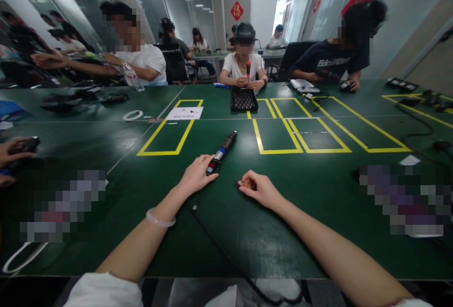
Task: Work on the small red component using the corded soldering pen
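Observation:
My left hand (196, 174) is closed round the near end of a dark cylindrical tool (222, 150) with blue and silver bands. The tool lies slanted over the green table, its narrow tip pointing away and to the right. To the right, my right hand (262, 189) pinches a small red-and-orange part (239, 183) just over the tabletop; fingers hide most of it, so its kind is unclear. Below my left hand, a black cable (215, 243) with a small round metal end runs down over the table's near edge.
Yellow tape outlines (279, 151) mark the green table (269, 250). A white paper (184, 113), a tape roll (132, 115) and a black tray (244, 101) of small parts lie farther off. Blurred phone-like objects flank my arms. Several people sit opposite; another person's hand (10, 156) is at left.

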A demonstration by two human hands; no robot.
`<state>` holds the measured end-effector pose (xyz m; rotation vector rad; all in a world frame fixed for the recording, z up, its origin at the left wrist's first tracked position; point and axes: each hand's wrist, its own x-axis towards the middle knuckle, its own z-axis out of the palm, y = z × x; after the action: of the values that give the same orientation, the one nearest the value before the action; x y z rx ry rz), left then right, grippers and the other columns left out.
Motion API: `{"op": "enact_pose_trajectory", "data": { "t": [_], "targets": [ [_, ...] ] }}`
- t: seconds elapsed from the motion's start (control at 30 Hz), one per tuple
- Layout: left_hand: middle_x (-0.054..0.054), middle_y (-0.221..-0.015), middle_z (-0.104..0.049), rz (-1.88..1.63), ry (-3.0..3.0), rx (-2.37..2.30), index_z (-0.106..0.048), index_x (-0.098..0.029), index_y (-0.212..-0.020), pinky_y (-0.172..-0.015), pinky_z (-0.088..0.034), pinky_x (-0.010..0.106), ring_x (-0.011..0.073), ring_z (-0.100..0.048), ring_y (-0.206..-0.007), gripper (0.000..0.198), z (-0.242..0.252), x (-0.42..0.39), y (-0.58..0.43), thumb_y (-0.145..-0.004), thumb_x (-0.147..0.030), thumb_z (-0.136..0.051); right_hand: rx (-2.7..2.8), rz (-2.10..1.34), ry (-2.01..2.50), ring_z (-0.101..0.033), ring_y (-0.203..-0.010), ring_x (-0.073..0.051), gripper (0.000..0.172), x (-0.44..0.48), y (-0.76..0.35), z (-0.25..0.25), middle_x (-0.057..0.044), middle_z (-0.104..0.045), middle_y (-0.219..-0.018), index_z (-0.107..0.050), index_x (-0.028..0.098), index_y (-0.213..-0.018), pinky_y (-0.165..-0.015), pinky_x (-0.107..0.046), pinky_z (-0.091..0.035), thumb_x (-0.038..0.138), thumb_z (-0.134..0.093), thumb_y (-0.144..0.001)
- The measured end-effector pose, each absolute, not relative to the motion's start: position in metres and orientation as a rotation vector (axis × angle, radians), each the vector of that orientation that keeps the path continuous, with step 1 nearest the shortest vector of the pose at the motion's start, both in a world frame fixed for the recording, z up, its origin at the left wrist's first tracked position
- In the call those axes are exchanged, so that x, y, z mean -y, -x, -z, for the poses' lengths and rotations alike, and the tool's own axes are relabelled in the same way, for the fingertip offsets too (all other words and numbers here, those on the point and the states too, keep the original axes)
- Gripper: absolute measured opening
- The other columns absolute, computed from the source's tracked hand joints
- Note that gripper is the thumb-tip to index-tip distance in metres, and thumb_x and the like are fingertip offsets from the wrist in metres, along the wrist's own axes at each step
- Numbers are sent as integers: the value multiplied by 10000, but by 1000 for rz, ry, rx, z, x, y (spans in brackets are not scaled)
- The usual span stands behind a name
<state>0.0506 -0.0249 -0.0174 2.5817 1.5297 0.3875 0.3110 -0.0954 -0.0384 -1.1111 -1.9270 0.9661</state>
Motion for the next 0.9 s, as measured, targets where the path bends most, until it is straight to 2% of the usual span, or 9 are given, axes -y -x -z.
{"op": "enact_pose_trajectory", "data": {
  "t": [0.23, 0.47, 0.6, 0.9],
  "targets": [
    [101, -1359, -459, -387, -2611, -1116, -394, -246, -1394, -1007, -427, 396, 261, -468, -1213, 646, 13, 56, -92, -809, -398, -622, 2081, -752, 1235, -512, -574, -117, 127, 96, -310, 38, 44, -563, -652, -524, 201, -867, -559, -215, -339, 257, -634, -837],
    [99, -1376, -449, -359, -2617, -973, -364, -247, -1406, -1019, -421, 395, 254, -453, -1230, 645, 11, 66, -104, -821, -367, -609, 2168, -643, 1333, -498, -558, -112, 191, 97, -308, 39, 47, -547, -637, -501, 197, -780, -532, -210, -277, 247, -685, -788],
    [98, -1374, -452, -356, -2620, -972, -359, -244, -1404, -1022, -417, 394, 250, -453, -1228, 635, 10, 67, -104, -832, -372, -601, 2132, -708, 1296, -500, -540, -113, 190, 98, -306, 39, 67, -527, -620, -494, 204, -900, -537, -205, -297, 207, -661, -811],
    [88, -1395, -436, -351, -2638, -984, -340, -259, -1410, -1007, -427, 387, 246, -459, -1220, 663, 12, 68, -103, -822, -382, -622, 2149, -819, 1168, -572, -603, -128, 92, 98, -308, 40, 24, -607, -694, -518, 200, -877, -578, -202, -375, 149, -586, -845]
  ]
}}
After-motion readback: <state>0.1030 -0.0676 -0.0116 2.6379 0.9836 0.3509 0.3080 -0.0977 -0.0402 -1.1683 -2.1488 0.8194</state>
